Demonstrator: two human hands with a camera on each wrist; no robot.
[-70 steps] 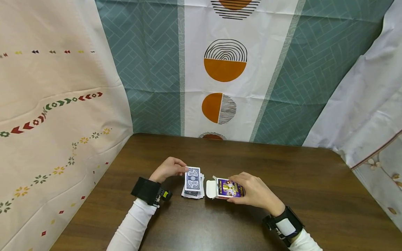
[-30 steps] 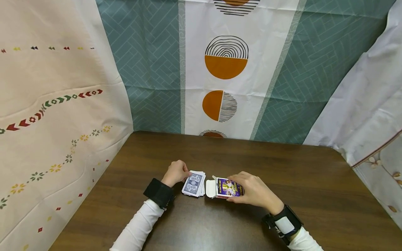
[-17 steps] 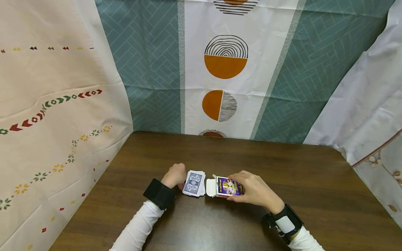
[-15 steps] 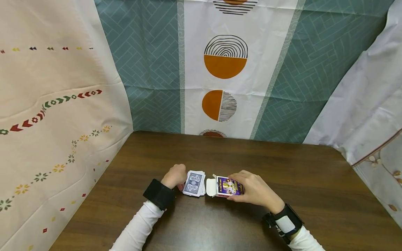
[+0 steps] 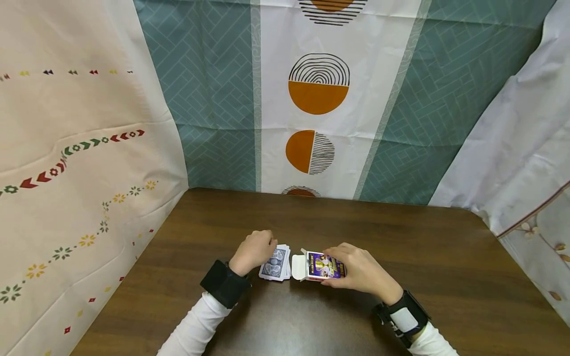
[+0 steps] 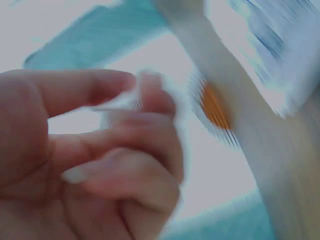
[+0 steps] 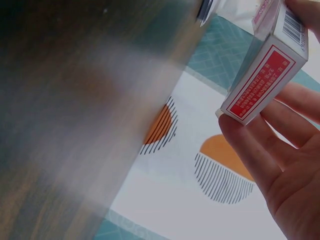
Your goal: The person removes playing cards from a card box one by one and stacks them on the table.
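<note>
A small stack of blue-backed playing cards (image 5: 273, 265) lies face down on the table, slightly uneven at the edges. My left hand (image 5: 256, 251) is just over its upper left corner. In the blurred left wrist view, the fingers (image 6: 145, 135) of that hand bend loosely, a gap shows below the thumb, and nothing appears held. Right of the stack, my right hand (image 5: 356, 269) grips a purple-fronted card box (image 5: 323, 266) between thumb and fingers. The box's white flap hangs open toward the stack. Its red-and-white side and a barcode show in the right wrist view.
The brown wooden table (image 5: 401, 237) reaches back to a teal and white patterned cloth (image 5: 213, 99). A cream embroidered cloth (image 5: 89, 173) hangs at the left, a white one (image 5: 512, 133) at the right. Black straps circle both wrists.
My left hand laid a card on the stack, withdrew to its left side, and has now moved up and right over its corner. The right hand and box stay put.
</note>
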